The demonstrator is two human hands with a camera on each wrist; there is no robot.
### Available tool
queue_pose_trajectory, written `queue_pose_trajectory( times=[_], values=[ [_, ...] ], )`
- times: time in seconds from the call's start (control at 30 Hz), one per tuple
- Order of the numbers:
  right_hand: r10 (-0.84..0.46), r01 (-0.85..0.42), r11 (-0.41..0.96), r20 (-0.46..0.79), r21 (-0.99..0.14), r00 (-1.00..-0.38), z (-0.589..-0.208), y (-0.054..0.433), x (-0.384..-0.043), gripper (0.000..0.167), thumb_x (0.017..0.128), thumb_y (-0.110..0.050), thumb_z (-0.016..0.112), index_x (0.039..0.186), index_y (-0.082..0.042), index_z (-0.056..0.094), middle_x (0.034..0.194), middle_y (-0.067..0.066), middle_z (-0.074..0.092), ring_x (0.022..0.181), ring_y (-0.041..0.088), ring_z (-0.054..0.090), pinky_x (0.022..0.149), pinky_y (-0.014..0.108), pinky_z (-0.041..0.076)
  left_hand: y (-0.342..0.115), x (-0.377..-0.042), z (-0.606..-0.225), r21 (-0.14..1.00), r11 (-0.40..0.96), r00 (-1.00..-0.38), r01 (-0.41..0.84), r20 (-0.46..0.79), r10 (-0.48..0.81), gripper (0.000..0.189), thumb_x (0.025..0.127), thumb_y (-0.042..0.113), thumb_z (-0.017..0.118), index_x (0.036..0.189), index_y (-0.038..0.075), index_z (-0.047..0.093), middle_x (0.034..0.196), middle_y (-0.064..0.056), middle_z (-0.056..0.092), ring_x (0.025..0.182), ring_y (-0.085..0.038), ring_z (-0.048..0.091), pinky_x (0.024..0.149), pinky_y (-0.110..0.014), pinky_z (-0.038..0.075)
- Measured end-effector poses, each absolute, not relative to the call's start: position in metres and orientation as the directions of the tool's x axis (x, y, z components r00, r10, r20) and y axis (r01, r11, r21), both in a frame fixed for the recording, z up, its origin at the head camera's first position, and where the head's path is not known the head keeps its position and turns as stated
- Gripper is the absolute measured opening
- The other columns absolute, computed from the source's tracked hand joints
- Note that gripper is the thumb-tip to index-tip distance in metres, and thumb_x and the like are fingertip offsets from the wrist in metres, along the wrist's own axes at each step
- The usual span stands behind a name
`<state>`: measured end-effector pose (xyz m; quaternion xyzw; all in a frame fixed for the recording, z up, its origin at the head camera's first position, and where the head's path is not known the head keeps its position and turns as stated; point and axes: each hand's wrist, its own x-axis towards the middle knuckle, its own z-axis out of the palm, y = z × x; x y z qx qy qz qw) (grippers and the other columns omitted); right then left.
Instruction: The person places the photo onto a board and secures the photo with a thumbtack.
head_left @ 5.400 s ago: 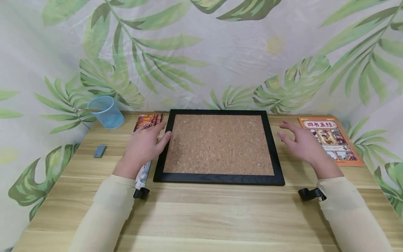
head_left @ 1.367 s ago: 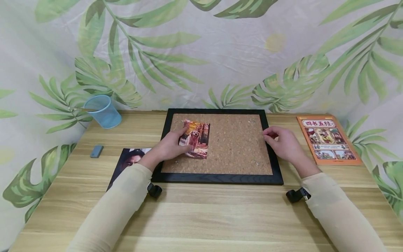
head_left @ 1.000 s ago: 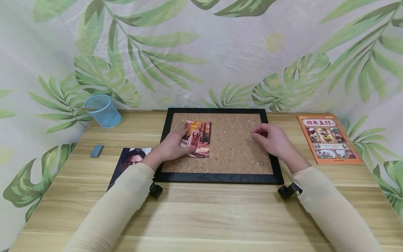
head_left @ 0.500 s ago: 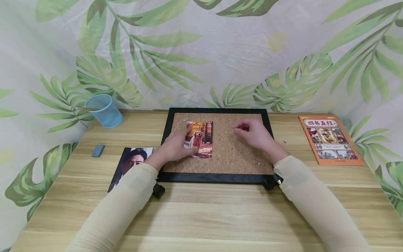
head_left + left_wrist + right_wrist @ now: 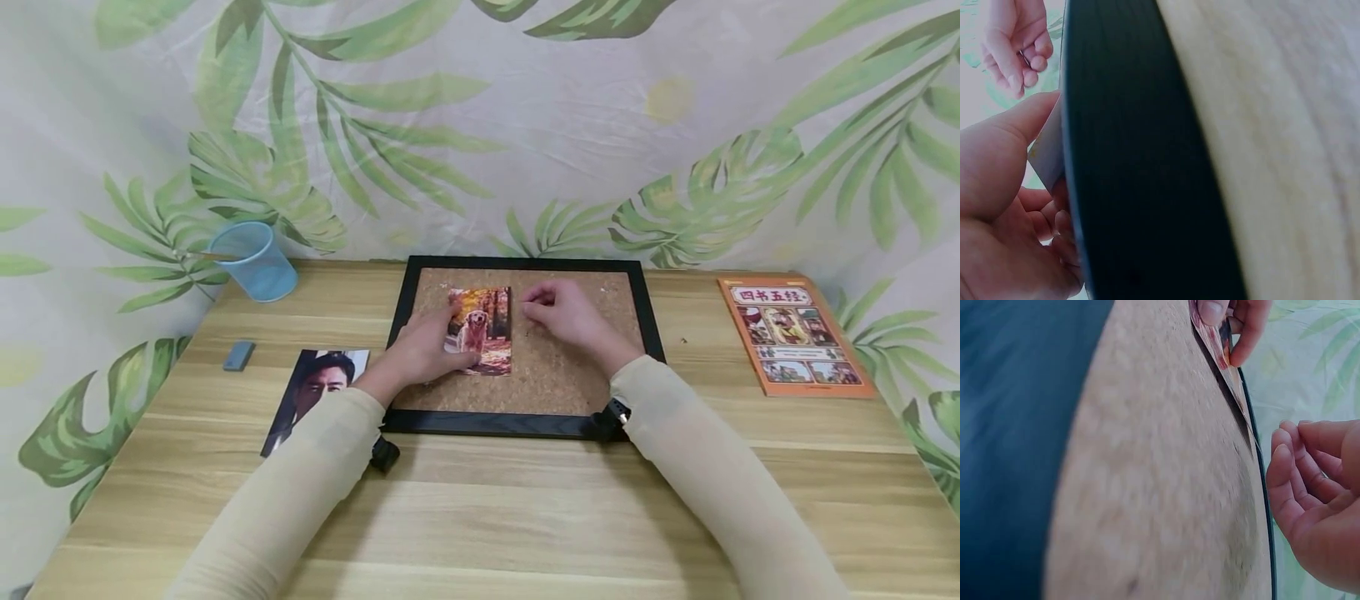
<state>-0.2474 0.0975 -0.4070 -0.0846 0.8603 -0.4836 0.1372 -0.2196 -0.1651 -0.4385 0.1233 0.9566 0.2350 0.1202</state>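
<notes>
Head view: a portrait photo (image 5: 315,387) lies on the tabletop (image 5: 480,500), partly hidden by the left sleeve (image 5: 292,492). Beyond, the left hand (image 5: 423,350) pinches the dog photo (image 5: 492,329) over the corkboard (image 5: 551,387); just beside that photo's right edge, the right hand (image 5: 566,315) has fingertips bunched together, contents impossible to tell.

The right fingers (image 5: 1281,461) curl, tips close together, near a photo (image 5: 1215,347) the left fingers (image 5: 1250,337) hold over cork (image 5: 1147,456).

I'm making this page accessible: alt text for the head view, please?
A left hand holds a dog photo over a black-framed corkboard, the curled right hand beside it. A portrait photo, blue cup and orange booklet share the wooden table.
</notes>
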Motion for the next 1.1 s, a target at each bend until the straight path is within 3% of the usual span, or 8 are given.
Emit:
queue_pose_trajectory(
  times=[0.17,0.57,0.97,1.1],
  values=[
    [-0.294,0.034,0.453,-0.185,-0.891,-0.938,-0.412,0.081,-0.257,0.018,0.108,-0.011,0.066,0.119,0.001,0.073,0.101,0.017,0.076,0.079,0.019,0.071,0.069,0.028,0.059,-0.161,-0.208,-0.419,0.469,0.868,-0.938,0.161,-0.2,0.282,0.098,0.096,0.048,0.077,0.17,0.004,0.03,0.172,-0.024,0.038,0.158,-0.047,0.034,0.128,-0.061,0.031],
    [-0.332,0.033,0.396,-0.176,-0.918,-0.927,-0.414,0.053,-0.271,0.017,0.109,-0.005,0.061,0.117,0.008,0.07,0.098,0.02,0.075,0.066,0.015,0.069,0.061,0.028,0.061,-0.157,-0.207,-0.417,0.452,0.878,-0.934,0.157,-0.221,0.281,0.099,0.097,0.049,0.077,0.171,0.006,0.028,0.174,-0.021,0.037,0.16,-0.044,0.032,0.128,-0.061,0.031],
    [-0.308,0.064,0.419,-0.207,-0.906,-0.929,-0.418,0.033,-0.291,0.019,0.111,-0.004,0.057,0.117,0.009,0.07,0.097,0.02,0.075,0.064,0.014,0.069,0.059,0.026,0.06,-0.168,-0.225,-0.449,0.483,0.858,-0.938,0.174,-0.185,0.294,0.106,0.092,0.061,0.078,0.172,0.011,0.029,0.173,-0.019,0.04,0.157,-0.046,0.035,0.124,-0.066,0.033],
    [-0.318,0.05,0.449,-0.212,-0.892,-0.924,-0.419,0.028,-0.297,0.018,0.109,-0.003,0.059,0.116,0.01,0.07,0.091,0.017,0.073,0.059,0.011,0.065,0.055,0.022,0.056,-0.168,-0.225,-0.449,0.492,0.856,-0.94,0.156,-0.193,0.282,0.105,0.091,0.057,0.08,0.172,0.011,0.03,0.173,-0.018,0.039,0.157,-0.046,0.035,0.125,-0.065,0.033]
  ],
)
